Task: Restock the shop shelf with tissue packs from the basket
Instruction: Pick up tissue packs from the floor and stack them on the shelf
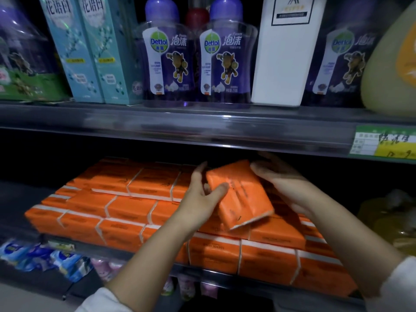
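- Soap bottles [171, 64] stand on the shelf [202, 122] above.
- Stacked packs [126, 212] fill the space under it.
- My left hand [202, 194] and right hand [283, 183] grip one tilted tissue pack [242, 197] between them.

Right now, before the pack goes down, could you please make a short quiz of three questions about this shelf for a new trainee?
1. True or false: the left hand and the right hand both hold the orange tissue pack.
2. Where do the Dettol bottles stand? A) on the shelf above the stacked packs; B) below them; C) among them.
3. What colour is the tall box beside those bottles?

Key: 1 true; 2 A; 3 white.
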The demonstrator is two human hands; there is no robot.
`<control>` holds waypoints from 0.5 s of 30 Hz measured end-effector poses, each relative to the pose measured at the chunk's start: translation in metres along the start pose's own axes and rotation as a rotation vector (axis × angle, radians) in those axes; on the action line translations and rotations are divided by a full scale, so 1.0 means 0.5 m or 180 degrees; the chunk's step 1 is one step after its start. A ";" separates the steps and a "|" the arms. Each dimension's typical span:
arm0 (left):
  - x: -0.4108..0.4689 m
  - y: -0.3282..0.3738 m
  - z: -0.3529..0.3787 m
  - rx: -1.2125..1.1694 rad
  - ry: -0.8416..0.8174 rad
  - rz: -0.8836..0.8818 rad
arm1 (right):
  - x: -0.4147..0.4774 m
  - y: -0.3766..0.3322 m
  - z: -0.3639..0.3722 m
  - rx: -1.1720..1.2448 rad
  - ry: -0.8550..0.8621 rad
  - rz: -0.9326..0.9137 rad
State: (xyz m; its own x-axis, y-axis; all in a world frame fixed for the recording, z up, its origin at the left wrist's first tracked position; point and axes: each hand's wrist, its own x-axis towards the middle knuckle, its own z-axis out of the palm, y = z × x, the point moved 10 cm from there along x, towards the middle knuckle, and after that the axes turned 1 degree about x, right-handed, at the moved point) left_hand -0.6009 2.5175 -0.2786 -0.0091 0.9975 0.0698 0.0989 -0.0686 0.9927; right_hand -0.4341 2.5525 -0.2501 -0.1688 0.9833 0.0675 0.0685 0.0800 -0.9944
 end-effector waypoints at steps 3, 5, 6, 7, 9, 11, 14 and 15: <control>-0.005 -0.009 -0.011 -0.0605 0.0233 -0.0111 | -0.023 0.047 0.004 -0.0046 -0.0151 0.0430; -0.007 -0.020 -0.003 -0.0908 0.0258 -0.0233 | -0.036 0.073 0.011 0.0051 -0.0264 0.0659; -0.011 -0.022 0.004 -0.0987 0.0256 -0.0272 | -0.037 0.082 0.010 0.0234 -0.0237 0.0713; -0.013 -0.021 0.010 -0.0997 0.0250 -0.0289 | -0.037 0.087 0.008 0.0443 -0.0166 0.0739; -0.014 -0.026 0.021 -0.0793 0.0171 -0.0295 | -0.031 0.100 -0.007 0.0667 0.0039 0.0799; -0.013 -0.022 0.019 -0.0303 0.0102 -0.0238 | -0.025 0.110 -0.026 0.0708 0.0245 0.0851; -0.003 -0.004 -0.031 0.1174 0.0400 0.0160 | -0.017 0.117 -0.060 0.0586 0.0600 0.0933; 0.000 0.000 -0.050 0.1521 0.0530 0.0285 | -0.015 0.116 -0.071 0.0428 0.0692 0.0933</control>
State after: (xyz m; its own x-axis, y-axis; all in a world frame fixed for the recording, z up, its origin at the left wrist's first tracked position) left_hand -0.6258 2.5173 -0.2759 -0.1344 0.9693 0.2057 0.5500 -0.0997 0.8292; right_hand -0.3941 2.5555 -0.3057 0.0521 0.9741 -0.2200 -0.0490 -0.2176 -0.9748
